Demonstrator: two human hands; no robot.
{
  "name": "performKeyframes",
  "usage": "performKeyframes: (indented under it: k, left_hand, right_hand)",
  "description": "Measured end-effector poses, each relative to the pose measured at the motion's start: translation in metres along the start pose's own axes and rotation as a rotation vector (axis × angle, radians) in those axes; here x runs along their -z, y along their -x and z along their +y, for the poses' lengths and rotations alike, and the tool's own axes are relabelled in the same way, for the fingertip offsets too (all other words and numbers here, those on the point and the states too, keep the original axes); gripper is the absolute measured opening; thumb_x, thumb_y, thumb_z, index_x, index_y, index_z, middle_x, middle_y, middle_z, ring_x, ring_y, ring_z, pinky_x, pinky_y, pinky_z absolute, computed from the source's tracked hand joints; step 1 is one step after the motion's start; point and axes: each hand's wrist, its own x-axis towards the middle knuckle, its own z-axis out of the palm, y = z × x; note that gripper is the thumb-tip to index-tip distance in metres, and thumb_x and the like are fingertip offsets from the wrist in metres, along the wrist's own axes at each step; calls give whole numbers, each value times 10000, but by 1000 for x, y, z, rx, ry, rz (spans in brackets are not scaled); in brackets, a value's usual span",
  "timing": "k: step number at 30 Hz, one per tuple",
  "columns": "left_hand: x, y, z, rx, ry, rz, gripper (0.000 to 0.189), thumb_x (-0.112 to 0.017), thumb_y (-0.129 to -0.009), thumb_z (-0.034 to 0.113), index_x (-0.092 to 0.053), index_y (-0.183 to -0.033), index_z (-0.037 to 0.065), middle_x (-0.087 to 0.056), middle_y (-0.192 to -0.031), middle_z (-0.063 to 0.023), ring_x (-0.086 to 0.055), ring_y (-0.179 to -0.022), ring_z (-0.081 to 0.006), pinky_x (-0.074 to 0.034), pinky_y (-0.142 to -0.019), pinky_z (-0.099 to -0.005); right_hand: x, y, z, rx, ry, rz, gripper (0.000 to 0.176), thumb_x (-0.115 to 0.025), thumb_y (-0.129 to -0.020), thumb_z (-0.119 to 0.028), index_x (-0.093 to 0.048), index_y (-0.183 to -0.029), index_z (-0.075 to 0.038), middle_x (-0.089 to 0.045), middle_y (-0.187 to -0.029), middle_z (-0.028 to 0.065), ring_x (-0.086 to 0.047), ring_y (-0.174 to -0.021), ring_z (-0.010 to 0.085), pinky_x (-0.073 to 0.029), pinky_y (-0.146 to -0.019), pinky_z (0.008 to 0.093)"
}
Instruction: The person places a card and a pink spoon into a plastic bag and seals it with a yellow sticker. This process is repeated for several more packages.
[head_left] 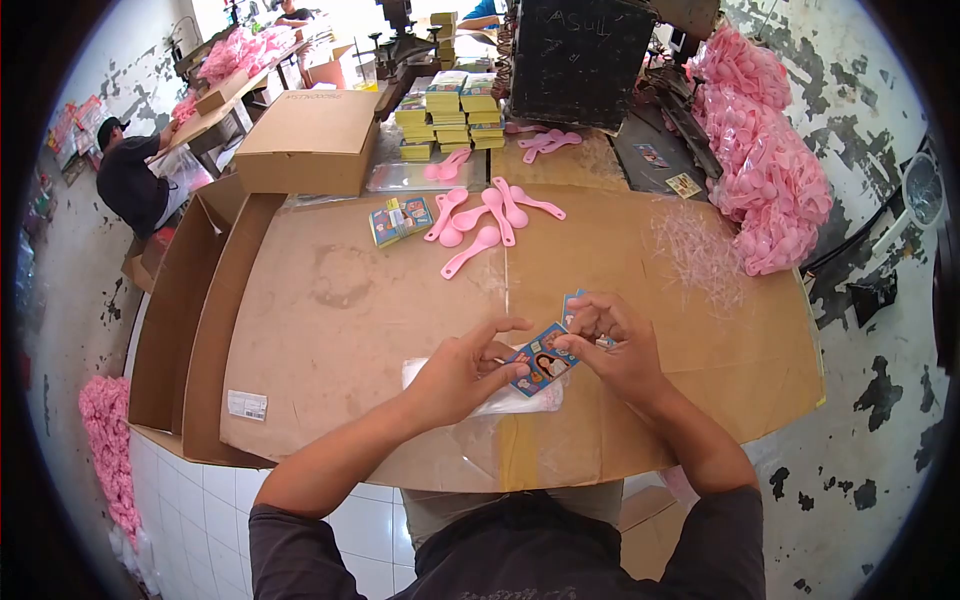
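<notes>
A blue printed card (545, 362) is held tilted over the near middle of the table. My left hand (458, 368) pinches its left end between thumb and fingers. My right hand (620, 345) is closed at the card's upper right end, with part of a second blue card (572, 305) showing behind its fingers. Below the hands lies a stack of clear plastic bags (530, 402). Farther off, several pink plastic spoons (495, 210) are scattered beside a banded bundle of cards (400, 220).
Stacked card bundles (450, 105) stand at the back, near a closed cardboard box (308, 135) and a black metal box (578, 62). Bagged pink spoons (765, 165) are piled at right, with clear plastic scraps (700, 250) nearby. Another person (140, 175) sits at far left.
</notes>
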Motion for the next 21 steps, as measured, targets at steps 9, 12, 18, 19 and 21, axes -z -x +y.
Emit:
performKeyframes:
  k: [9,12,18,19,21]
  left_hand:
    - [14,0,-6,39,285,79,444,-657,-1013,62,-508,-1427,2,-743,-992,-64,-685,-878,-64,-550,-736,-215]
    - [14,-3,-9,28,345,100,419,-658,-1011,64,-541,-1407,-6,-739,-1001,-66,-690,-868,-72,-563,-732,-213]
    - [20,-2,-13,35,329,143,385,-662,-1015,84,-578,-1374,-22,-740,-1044,-64,-690,-905,-73,-571,-757,-217]
    - [23,-2,-8,70,298,151,373,-657,-1020,89,-578,-1362,-38,-739,-1056,-72,-692,-927,-80,-572,-772,-222]
    - [26,-2,-4,90,294,164,341,-653,-1025,101,-595,-1330,-42,-742,-1053,-73,-694,-928,-78,-572,-769,-223]
  right_hand:
    - [7,-68,10,-38,219,-350,294,-627,-1018,-276,-705,-1088,-1,-688,-1043,123,-635,-985,225,-494,-877,377]
    - [10,-131,57,174,632,-62,247,-619,-989,-198,-698,-1101,8,-694,-1093,182,-648,-1034,338,-498,-923,423]
    - [22,-173,110,231,873,58,233,-608,-971,-162,-692,-1101,13,-687,-1100,231,-625,-1082,428,-491,-951,487]
    - [27,-170,110,237,919,99,229,-606,-970,-155,-691,-1100,13,-686,-1094,234,-624,-1070,437,-494,-937,487]
    - [30,-160,95,228,965,154,229,-600,-974,-152,-695,-1103,12,-698,-1074,205,-644,-1005,397,-509,-875,464]
